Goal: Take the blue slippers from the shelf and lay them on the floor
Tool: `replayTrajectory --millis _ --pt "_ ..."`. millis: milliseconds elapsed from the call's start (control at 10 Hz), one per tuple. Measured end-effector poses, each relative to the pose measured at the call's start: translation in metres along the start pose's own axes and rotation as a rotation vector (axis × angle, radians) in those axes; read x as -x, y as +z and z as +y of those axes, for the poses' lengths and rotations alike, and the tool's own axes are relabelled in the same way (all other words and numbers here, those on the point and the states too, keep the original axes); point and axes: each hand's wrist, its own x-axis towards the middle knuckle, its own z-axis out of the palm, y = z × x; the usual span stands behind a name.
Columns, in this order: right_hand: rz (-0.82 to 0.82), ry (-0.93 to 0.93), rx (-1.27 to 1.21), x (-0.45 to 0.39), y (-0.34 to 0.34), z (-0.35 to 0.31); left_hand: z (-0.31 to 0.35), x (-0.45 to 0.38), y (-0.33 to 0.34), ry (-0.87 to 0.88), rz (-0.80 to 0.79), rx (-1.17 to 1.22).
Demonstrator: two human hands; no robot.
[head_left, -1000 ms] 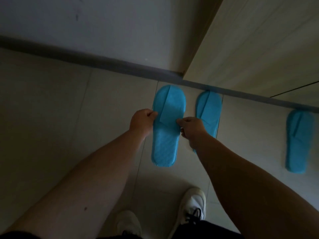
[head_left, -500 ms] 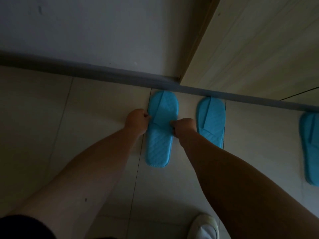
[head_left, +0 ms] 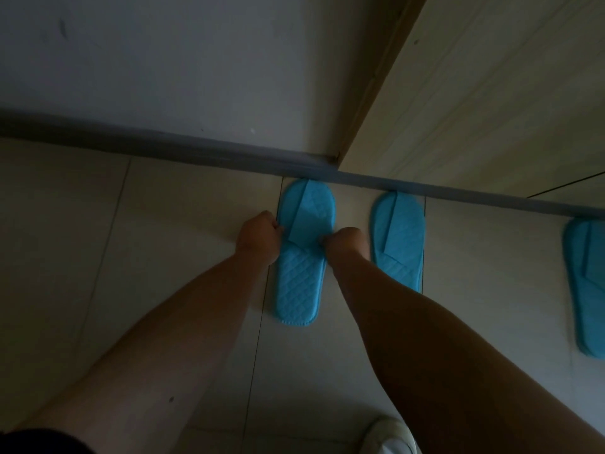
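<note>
A blue quilted slipper point(head_left: 301, 283) lies flat on the tiled floor, toe against the grey skirting. My left hand point(head_left: 260, 239) pinches its left edge at the strap. My right hand point(head_left: 345, 244) pinches the right edge at the same height. A second blue slipper point(head_left: 397, 237) lies just to the right, partly behind my right forearm. A third blue slipper point(head_left: 586, 290) lies at the frame's right edge, cut off by it.
A grey skirting board point(head_left: 196, 152) runs along the white wall. A light wooden cabinet point(head_left: 491, 93) stands at the upper right, its corner above the slippers. My white shoe point(head_left: 389, 437) shows at the bottom edge. Pale floor tiles point(head_left: 82, 240) spread to the left.
The slipper in my hands has gone forward until its toe meets the skirting, and both hands stay on its edges. My view has shifted, so the shoes have slid toward the bottom edge.
</note>
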Motion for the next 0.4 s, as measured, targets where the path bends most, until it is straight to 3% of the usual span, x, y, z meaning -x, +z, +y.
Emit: replayTrajectory --millis 300,400 --pt "-0.001 -0.038 0.081 0.008 -0.004 -0.004 0.001 0.009 -0.005 -0.003 0.02 -0.009" --pt "0.084 -0.112 0.19 0.027 -0.013 -0.012 0.008 0.018 -0.019 0.002 0.088 -0.037"
